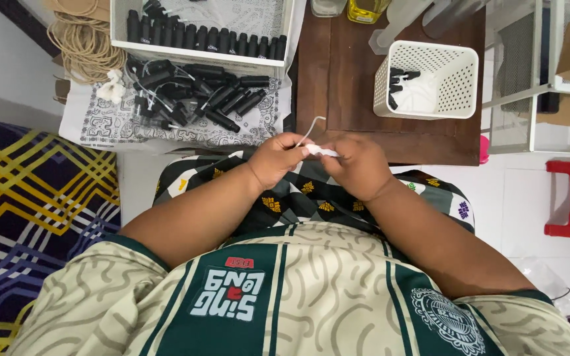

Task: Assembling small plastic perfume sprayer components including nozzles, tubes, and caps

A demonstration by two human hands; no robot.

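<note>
Head view: left hand (277, 158) and right hand (359, 165) are pinching together on a small white pump piece (321, 151), its thin tube (311, 126) curling upward over the lap. Likely light, bendy, best gripped at the collar. Black spray caps (196, 99) are lying ahead; white basket (460, 82) is sitting on the worktop (338, 72).

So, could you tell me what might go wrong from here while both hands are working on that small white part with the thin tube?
1. The small white part is pinched only at the fingertips of the left hand and right hand, above the lap; it could slip and drop.
2. Its thin tube curves out free and might kink.
3. The loose black pieces lie piled on the patterned cloth near its edge; a nudge could scatter them.
</note>
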